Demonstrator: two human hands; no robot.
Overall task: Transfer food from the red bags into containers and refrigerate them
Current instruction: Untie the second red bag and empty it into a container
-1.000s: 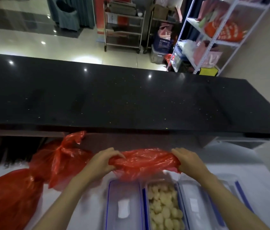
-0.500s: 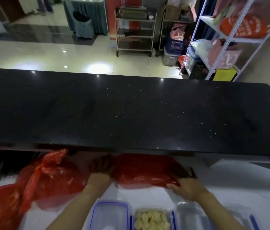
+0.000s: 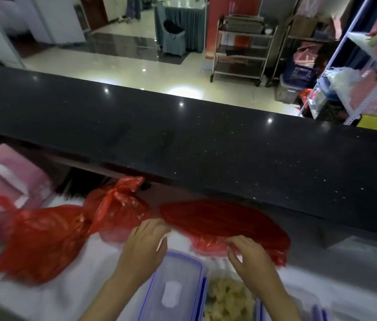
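- A flattened, empty-looking red plastic bag [image 3: 224, 222] lies in the lower middle of the frame on the white-covered surface [image 3: 335, 283], partly tucked under the overhang of the long black speckled counter top [image 3: 206, 140].
- The right hand [image 3: 252, 258] sits at the near edge of that flat bag, fingers [image 3: 235, 242] curled down onto the crinkled plastic; motion blur hides whether they pinch it or only press, so I cannot tell the grasp.
- The left hand [image 3: 144, 246] is just left of the flat bag, palm down with fingers loosely extended, grasping nothing; its fingertips reach the bag's left rim.
- Below the left hand, a clear rectangular plastic container lid with blue trim [image 3: 173, 288] lies flat.
- Just right of it, partly under the right wrist, an open clear container holding pale yellowish food pieces [image 3: 228, 300] meets the bottom edge of the frame.
- Left of centre, a knotted, filled red plastic bag [image 3: 118, 207] stands with its tied top pointing up toward the counter.
- A larger filled red plastic bag [image 3: 41, 242] rests at lower left, touching the knotted one.
- Pink paper bags with white handles [image 3: 4, 179] lie along the left edge.
- Beyond the counter, at upper right, a metal trolley [image 3: 240, 47] and a white shelving rack [image 3: 368, 66] loaded with packages stand on the glossy tiled floor [image 3: 113, 68].
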